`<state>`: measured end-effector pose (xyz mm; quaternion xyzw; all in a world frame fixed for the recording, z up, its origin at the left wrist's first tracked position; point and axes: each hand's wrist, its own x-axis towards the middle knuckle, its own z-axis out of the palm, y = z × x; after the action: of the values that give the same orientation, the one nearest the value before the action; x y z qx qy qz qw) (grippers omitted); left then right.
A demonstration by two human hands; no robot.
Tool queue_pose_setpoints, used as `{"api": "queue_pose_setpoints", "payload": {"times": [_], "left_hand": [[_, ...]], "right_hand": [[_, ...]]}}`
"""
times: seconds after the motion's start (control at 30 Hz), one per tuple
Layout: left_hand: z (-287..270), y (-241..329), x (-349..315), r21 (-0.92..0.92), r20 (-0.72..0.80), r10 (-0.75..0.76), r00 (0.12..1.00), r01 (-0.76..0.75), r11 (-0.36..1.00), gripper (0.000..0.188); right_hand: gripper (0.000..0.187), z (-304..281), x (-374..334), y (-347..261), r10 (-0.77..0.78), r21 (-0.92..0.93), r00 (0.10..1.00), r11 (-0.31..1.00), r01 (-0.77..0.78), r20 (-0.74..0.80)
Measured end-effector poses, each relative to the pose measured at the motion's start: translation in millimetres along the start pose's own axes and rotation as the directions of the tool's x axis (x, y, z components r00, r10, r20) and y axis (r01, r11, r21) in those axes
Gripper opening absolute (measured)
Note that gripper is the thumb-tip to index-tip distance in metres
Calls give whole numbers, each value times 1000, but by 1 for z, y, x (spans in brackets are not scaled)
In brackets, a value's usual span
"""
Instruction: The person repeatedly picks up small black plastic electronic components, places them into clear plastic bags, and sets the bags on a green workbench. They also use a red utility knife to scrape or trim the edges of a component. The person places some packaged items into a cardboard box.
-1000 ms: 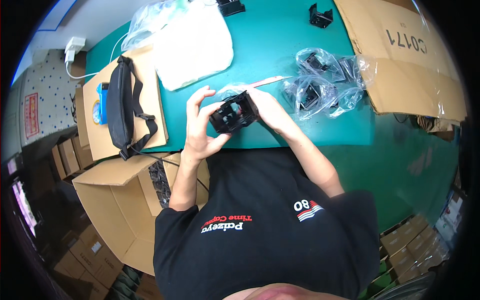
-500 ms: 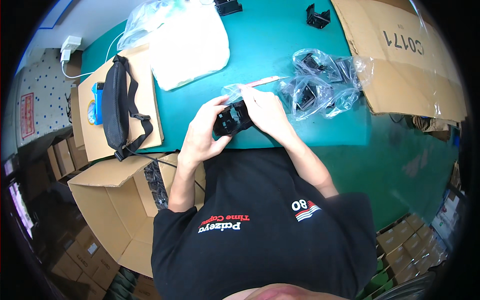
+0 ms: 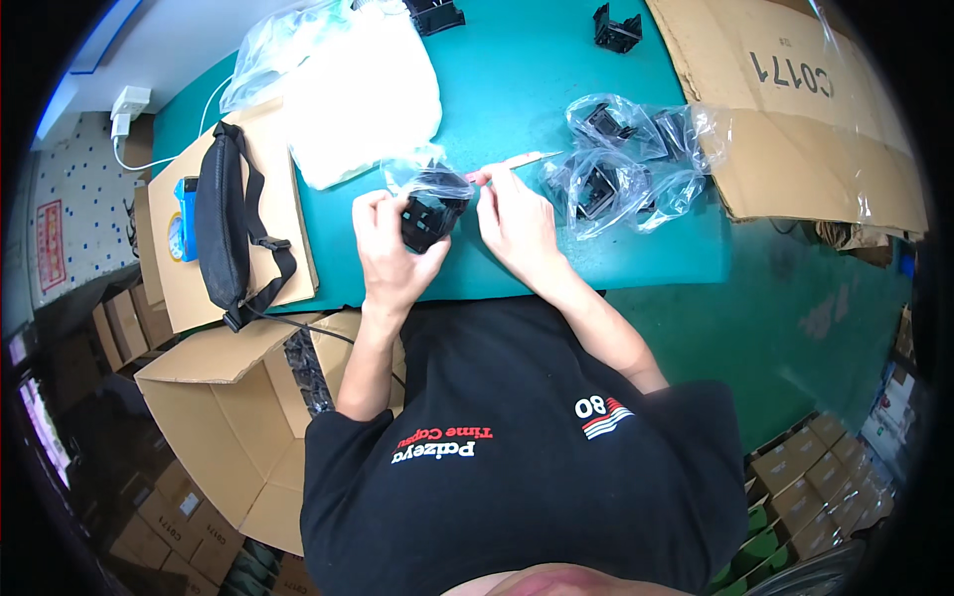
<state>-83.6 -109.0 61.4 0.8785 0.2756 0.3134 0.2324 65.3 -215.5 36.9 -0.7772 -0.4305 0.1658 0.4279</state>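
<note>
My left hand (image 3: 386, 246) is wrapped round a black plastic frame-like part (image 3: 429, 221). Clear plastic bag film (image 3: 422, 171) covers the part's far end. To the right, my right hand (image 3: 519, 226) has its thumb and forefinger closed together. Those fingertips meet the pinkish near end of a slender white tool (image 3: 527, 159), a pen or a knife, lying on the table; the bag's edge reaches close to them too. What exactly they pinch cannot be made out.
Bagged black parts (image 3: 601, 189) lie right of my hands on the green table (image 3: 497, 89). A white plastic bag (image 3: 363, 109) is at the far left, with a black strap pouch (image 3: 227, 219) on cardboard nearer. A loose black part (image 3: 617, 30) and a large carton (image 3: 795, 129) stand at the far right.
The black part has moved left and tilted up in my left hand, with the bag film now over its far end. My right hand has come off the part.
</note>
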Motion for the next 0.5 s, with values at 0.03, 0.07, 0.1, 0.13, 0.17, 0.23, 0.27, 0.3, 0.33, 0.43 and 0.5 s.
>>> {"api": "queue_pose_setpoints", "payload": {"times": [0.03, 0.07, 0.1, 0.13, 0.17, 0.23, 0.27, 0.3, 0.33, 0.43, 0.5], "left_hand": [[-3, 1, 0, -19, -7, -13, 1000, 13, 1000, 60], [-6, 2, 0, -38, -13, -27, 1000, 26, 999, 58], [-6, 0, -1, -138, 4, -60, 998, 60, 989, 57], [-6, -4, -3, -237, 24, -92, 995, 95, 967, 56], [-6, -7, -4, -332, 47, -122, 991, 131, 934, 55], [-10, -3, -3, -478, 96, -184, 978, 207, 853, 54], [-12, -2, -2, -545, 123, -211, 970, 244, 802, 53], [-13, -6, -4, -578, 165, -219, 962, 274, 769, 56], [-13, -7, -4, -572, 172, -250, 953, 304, 762, 54], [-14, -3, -2, -474, 144, -299, 943, 331, 816, 52], [-14, 5, -3, -282, 66, -263, 963, 271, 920, 52]], "right_hand": [[27, -4, 4, 0, 48, 71, 999, 996, -49, 24], [30, -7, 8, 0, 93, 140, 994, 985, -99, 51], [29, 0, 10, 7, 51, 347, 999, 936, -53, 14], [26, 3, 9, 11, 48, 455, 995, 887, -82, 87], [24, 3, 7, 16, 35, 554, 987, 824, -118, 159], [15, 10, 4, 23, -2, 700, 979, 699, -145, 204], [13, 10, 3, 26, 8, 693, 963, 693, -199, 268], [11, 8, 2, 28, 15, 682, 942, 686, -254, 335], [9, 7, 1, 28, 22, 667, 916, 678, -308, 401], [5, 10, -5, 18, 26, 503, 990, 860, -91, 135], [6, 10, -11, 4, -9, 429, 1000, 903, 8, 1]]}}
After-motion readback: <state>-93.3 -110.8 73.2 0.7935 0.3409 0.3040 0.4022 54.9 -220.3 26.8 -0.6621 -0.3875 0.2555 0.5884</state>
